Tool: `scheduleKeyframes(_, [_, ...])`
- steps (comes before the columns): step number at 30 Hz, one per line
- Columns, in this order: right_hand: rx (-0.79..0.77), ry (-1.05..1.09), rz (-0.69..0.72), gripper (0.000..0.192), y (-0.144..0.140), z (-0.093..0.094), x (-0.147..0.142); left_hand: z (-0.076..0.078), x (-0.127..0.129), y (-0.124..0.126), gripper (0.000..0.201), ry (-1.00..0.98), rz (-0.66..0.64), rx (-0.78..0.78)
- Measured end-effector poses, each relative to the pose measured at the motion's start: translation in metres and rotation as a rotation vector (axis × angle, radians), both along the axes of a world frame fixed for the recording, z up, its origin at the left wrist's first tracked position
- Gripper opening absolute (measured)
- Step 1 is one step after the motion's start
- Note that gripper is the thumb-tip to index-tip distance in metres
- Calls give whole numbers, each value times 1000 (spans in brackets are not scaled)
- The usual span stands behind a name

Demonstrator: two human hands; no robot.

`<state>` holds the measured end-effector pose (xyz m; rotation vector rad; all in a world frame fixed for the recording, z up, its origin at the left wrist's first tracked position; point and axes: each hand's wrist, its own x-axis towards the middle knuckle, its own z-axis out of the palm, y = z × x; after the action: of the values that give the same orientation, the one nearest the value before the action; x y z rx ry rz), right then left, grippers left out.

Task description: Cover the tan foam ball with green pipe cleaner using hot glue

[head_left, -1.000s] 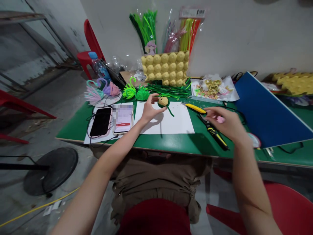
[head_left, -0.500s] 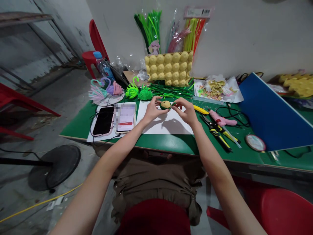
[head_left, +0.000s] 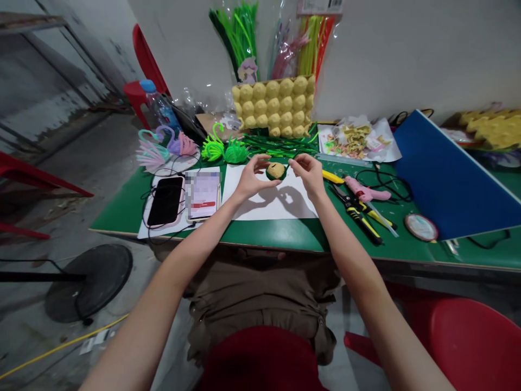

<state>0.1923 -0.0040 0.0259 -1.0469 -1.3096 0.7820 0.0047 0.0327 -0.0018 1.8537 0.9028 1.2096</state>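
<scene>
Right hand (head_left: 306, 172) now off the tools, pinching small tan-and-green fuzzy pipe-cleaner ball (head_left: 276, 170) alongside left hand (head_left: 250, 179); mid-wrap, needs snug winding next.

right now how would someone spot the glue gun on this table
Start at the white paper sheet in the middle of the green table and look right, past the yellow-handled pliers. The glue gun lies there, the only pink tool, with a black cord behind it.

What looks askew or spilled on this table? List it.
The blue board lies tilted, one edge raised off the green table. Paper scraps lie heaped loosely on a plastic sheet. Both hands hold the small ball steadily.
</scene>
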Motion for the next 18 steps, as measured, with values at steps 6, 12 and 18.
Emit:
scheduleKeyframes(6, [-30, 72, 15, 58, -2, 2, 1, -2, 2, 2, 73, -43, -32, 23])
scheduleKeyframes(12, [-64, 164, 15, 56, -2, 2, 0, -1, 1, 0, 77, -53, -71, 41])
scheduleKeyframes(18, [-103, 304, 58, 55, -7, 9, 1, -5, 1, 4, 79, -95, -130, 133])
